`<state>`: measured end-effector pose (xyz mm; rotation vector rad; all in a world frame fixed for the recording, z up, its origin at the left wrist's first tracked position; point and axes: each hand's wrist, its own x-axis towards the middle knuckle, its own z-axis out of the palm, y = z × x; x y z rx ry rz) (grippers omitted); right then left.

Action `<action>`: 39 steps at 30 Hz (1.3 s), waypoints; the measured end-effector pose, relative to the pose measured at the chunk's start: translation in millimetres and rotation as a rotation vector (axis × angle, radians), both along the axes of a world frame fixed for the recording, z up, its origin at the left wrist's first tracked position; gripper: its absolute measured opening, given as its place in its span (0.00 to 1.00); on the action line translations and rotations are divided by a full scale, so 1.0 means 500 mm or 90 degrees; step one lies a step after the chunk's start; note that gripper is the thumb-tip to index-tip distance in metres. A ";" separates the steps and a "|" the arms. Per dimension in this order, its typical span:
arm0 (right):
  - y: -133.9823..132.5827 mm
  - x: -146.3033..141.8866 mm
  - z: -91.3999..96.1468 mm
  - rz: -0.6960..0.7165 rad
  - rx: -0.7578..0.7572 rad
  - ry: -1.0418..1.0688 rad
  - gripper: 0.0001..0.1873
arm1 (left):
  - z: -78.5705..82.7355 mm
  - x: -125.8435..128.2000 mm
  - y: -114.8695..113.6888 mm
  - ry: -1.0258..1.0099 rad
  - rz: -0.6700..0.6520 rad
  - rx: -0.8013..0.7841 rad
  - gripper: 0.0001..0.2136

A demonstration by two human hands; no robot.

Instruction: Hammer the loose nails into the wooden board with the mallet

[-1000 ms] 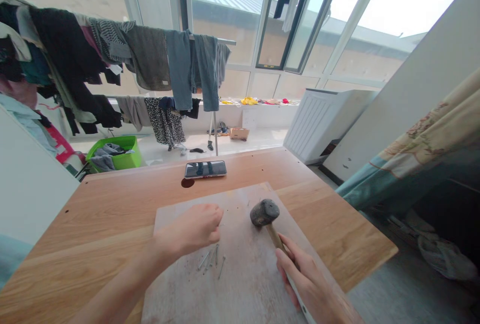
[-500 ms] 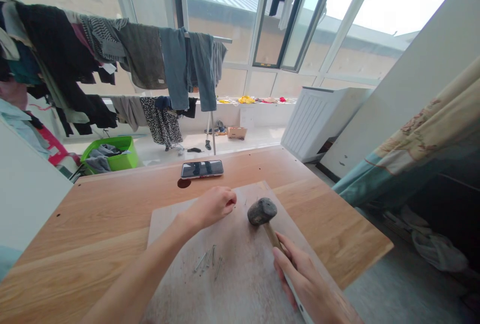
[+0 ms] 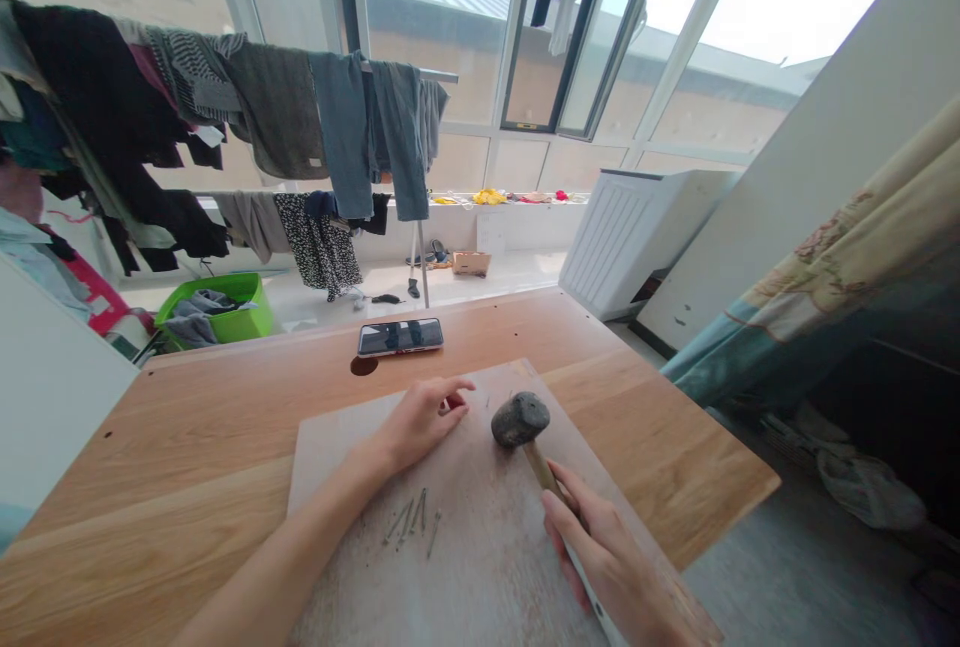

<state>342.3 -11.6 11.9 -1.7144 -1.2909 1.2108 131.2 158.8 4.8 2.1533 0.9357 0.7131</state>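
Note:
My right hand (image 3: pixel 596 537) is wrapped around the handle of a mallet (image 3: pixel 520 420) with a dark, thick head. The mallet head is over the right part of a worn whitish board (image 3: pixel 480 567). My left hand (image 3: pixel 421 417) is at the board's far side, its index finger stretched out and apart from the thumb; nothing shows between them. Just right of that fingertip, a thin nail (image 3: pixel 487 402) appears to stand up from the board, close to the mallet head. Several loose nails (image 3: pixel 409 522) lie on the board beside my left forearm.
The board lies on a wooden table (image 3: pixel 225 407). A phone (image 3: pixel 400 336) rests near the table's far edge, beside a dark round hole (image 3: pixel 364 366). Beyond are a green basket (image 3: pixel 251 317), hanging clothes (image 3: pixel 277 107) and a white cabinet-like unit (image 3: pixel 622 237). A curtain (image 3: pixel 810 277) hangs at right.
My left hand's fingers have opened, the index finger now stretching out from the earlier closed pose. My right hand still holds the mallet almost in place. The whole view has shifted slightly.

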 end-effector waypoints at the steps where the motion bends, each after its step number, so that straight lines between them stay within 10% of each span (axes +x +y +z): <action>1: 0.000 -0.001 0.000 0.000 0.005 -0.005 0.30 | -0.008 -0.001 -0.002 -0.019 0.013 -0.015 0.13; 26: 0.058 -0.061 0.020 0.024 0.075 -0.050 0.28 | -0.016 0.005 -0.001 -0.058 0.008 -0.036 0.12; 34: 0.004 -0.036 -0.002 0.005 0.028 -0.003 0.33 | 0.101 -0.059 -0.057 0.371 -0.107 0.007 0.09; 39: -0.012 -0.024 -0.031 0.006 0.004 -0.021 0.34 | 0.091 -0.053 -0.132 0.459 -0.133 0.053 0.15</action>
